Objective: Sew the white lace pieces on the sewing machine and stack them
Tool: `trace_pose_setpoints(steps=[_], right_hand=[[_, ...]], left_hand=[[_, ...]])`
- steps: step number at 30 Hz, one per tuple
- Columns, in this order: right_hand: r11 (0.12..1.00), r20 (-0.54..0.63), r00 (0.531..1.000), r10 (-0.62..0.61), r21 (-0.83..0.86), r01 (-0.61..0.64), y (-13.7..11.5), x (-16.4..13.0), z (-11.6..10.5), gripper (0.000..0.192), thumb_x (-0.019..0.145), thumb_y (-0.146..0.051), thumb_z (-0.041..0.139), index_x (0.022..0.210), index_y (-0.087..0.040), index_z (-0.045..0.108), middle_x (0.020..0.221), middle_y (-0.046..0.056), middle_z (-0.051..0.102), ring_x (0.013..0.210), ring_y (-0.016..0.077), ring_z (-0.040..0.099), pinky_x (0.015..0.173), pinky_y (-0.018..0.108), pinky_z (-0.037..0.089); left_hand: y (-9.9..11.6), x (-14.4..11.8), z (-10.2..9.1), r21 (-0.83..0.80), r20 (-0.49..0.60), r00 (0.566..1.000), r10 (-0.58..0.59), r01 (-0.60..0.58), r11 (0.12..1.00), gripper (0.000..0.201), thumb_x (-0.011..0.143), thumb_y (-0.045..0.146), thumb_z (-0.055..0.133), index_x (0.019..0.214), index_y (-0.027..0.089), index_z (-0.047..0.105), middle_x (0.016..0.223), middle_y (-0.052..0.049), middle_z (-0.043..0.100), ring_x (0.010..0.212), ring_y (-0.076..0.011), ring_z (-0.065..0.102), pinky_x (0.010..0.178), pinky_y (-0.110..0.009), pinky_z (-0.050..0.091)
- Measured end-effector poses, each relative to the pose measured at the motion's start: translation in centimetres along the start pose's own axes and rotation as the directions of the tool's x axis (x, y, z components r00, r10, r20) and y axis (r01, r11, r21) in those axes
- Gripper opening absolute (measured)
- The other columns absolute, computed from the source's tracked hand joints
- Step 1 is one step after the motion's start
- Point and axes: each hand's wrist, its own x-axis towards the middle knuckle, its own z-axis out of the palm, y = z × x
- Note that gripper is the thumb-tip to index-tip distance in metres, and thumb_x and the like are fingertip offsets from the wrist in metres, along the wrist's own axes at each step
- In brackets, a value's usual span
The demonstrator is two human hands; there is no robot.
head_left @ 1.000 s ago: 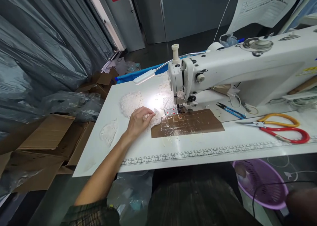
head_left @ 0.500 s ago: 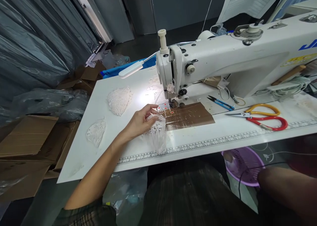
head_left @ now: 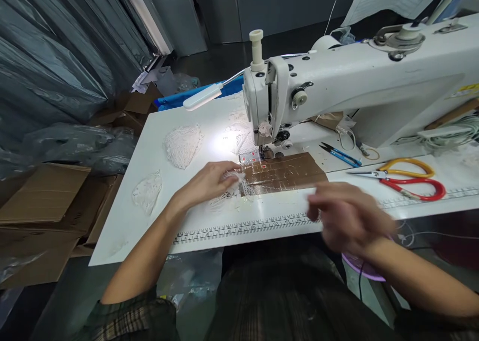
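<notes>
My left hand (head_left: pixel 209 181) rests on the white table (head_left: pixel 123 231) and pinches a white lace piece (head_left: pixel 230 197) lying just left of the brown taped patch (head_left: pixel 288 171). That patch sits in front of the needle area of the white sewing machine (head_left: pixel 355 91). My right hand (head_left: pixel 346 219) is blurred, hovering above the table's front edge by the printed ruler (head_left: pixel 243 227), fingers apart and holding nothing.
Two more lace pieces lie at left, a larger piece (head_left: pixel 182 145) and a smaller piece (head_left: pixel 147 192). Blue thread snips (head_left: pixel 340 154) and red-and-yellow scissors (head_left: pixel 406 179) lie at right. A lamp (head_left: pixel 204 95) lights the bed. Cardboard boxes (head_left: pixel 45 201) and a purple basket (head_left: pixel 361 268) stand beside the table.
My right hand has come up from below the table into view over the front edge. My left hand has pulled the lace piece slightly toward me.
</notes>
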Motion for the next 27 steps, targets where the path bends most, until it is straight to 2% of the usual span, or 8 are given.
trace_pose_setpoints(steps=[2, 5, 8, 11, 14, 17, 19, 27], right_hand=[[0.987, -0.009, 0.992, -0.129, 0.094, 0.129, 0.8, 1.6, 0.9, 0.033, 0.095, -0.036, 0.058, 0.126, -0.027, 0.063, 0.1, 0.007, 0.07, 0.09, 0.0216, 0.066, 0.079, 0.041, 0.057], [0.97, 0.264, 0.963, -0.06, 0.243, -0.006, 2.0, 3.7, 1.6, 0.075, 0.082, -0.041, 0.074, 0.148, -0.023, 0.045, 0.137, 0.013, 0.058, 0.123, 0.0268, 0.056, 0.101, 0.047, 0.05], [0.881, 0.586, 0.81, 0.013, 0.377, -0.286, 2.9, 4.8, 1.6, 0.054, 0.086, -0.037, 0.07, 0.136, -0.02, 0.058, 0.12, 0.007, 0.068, 0.106, 0.0195, 0.064, 0.092, 0.037, 0.055], [0.798, 0.691, 0.712, 0.127, 0.355, -0.487, 3.9, 5.4, 1.2, 0.037, 0.087, -0.03, 0.068, 0.121, -0.017, 0.067, 0.097, 0.003, 0.072, 0.081, 0.0138, 0.067, 0.07, 0.028, 0.058], [0.818, 0.588, 0.747, 0.31, 0.235, -0.525, 5.4, 6.5, 0.5, 0.041, 0.086, -0.028, 0.067, 0.125, -0.016, 0.066, 0.088, 0.003, 0.073, 0.071, 0.014, 0.066, 0.062, 0.027, 0.056], [0.923, 0.323, 0.875, 0.362, 0.006, -0.384, 7.1, 7.4, -0.1, 0.031, 0.085, -0.02, 0.063, 0.114, -0.017, 0.072, 0.089, 0.005, 0.074, 0.074, 0.016, 0.066, 0.07, 0.03, 0.054], [0.929, 0.166, 0.915, 0.368, -0.087, -0.359, 8.1, 7.7, -0.3, 0.025, 0.085, -0.019, 0.061, 0.105, -0.017, 0.075, 0.091, 0.005, 0.075, 0.078, 0.0175, 0.066, 0.075, 0.032, 0.054], [0.938, 0.068, 0.938, 0.339, -0.097, -0.332, 9.3, 6.7, 0.4, 0.026, 0.087, -0.022, 0.056, 0.103, -0.018, 0.076, 0.097, 0.006, 0.076, 0.081, 0.0183, 0.068, 0.079, 0.033, 0.053]], left_hand=[[1.9, -0.2, 0.7, -0.177, 0.046, 0.99, 0.131, -0.121, 0.977, 0.028, 0.094, 0.035, 0.057, 0.116, 0.023, 0.07, 0.11, -0.006, 0.075, 0.099, -0.0216, 0.071, 0.085, -0.033, 0.057], [4.4, -0.7, 1.0, -0.345, 0.031, 0.977, 0.211, -0.188, 0.92, 0.024, 0.095, 0.033, 0.058, 0.111, 0.026, 0.073, 0.109, -0.005, 0.075, 0.102, -0.021, 0.071, 0.091, -0.034, 0.058], [4.8, -1.0, 0.3, -0.414, -0.07, 0.992, 0.109, -0.129, 0.901, 0.025, 0.093, 0.037, 0.061, 0.112, 0.025, 0.073, 0.103, -0.005, 0.076, 0.091, -0.0201, 0.072, 0.081, -0.032, 0.06], [2.9, -1.0, -0.3, -0.324, -0.164, 0.986, -0.019, -0.036, 0.945, 0.029, 0.092, 0.041, 0.061, 0.114, 0.024, 0.072, 0.092, -0.004, 0.075, 0.077, -0.0178, 0.07, 0.067, -0.028, 0.058], [0.2, -0.8, -0.4, -0.058, -0.197, 0.98, -0.041, 0.03, 0.998, 0.03, 0.094, 0.039, 0.056, 0.114, 0.022, 0.07, 0.093, -0.006, 0.073, 0.079, -0.0201, 0.068, 0.07, -0.031, 0.056], [-1.9, -0.1, -0.1, 0.227, -0.197, 0.98, -0.016, 0.061, 0.972, 0.031, 0.094, 0.034, 0.053, 0.117, 0.02, 0.068, 0.107, -0.011, 0.07, 0.086, -0.0246, 0.066, 0.074, -0.038, 0.055], [-2.5, 0.7, 0.1, 0.285, -0.204, 0.978, 0.038, 0.022, 0.958, 0.029, 0.094, 0.033, 0.052, 0.116, 0.021, 0.068, 0.118, -0.012, 0.066, 0.092, -0.026, 0.065, 0.077, -0.04, 0.055], [-2.9, 5.7, 1.5, -0.137, 0.039, 0.955, 0.295, -0.288, 0.948, 0.018, 0.09, 0.033, 0.063, 0.1, 0.026, 0.076, 0.107, -0.006, 0.069, 0.094, -0.0182, 0.068, 0.081, -0.033, 0.058]])
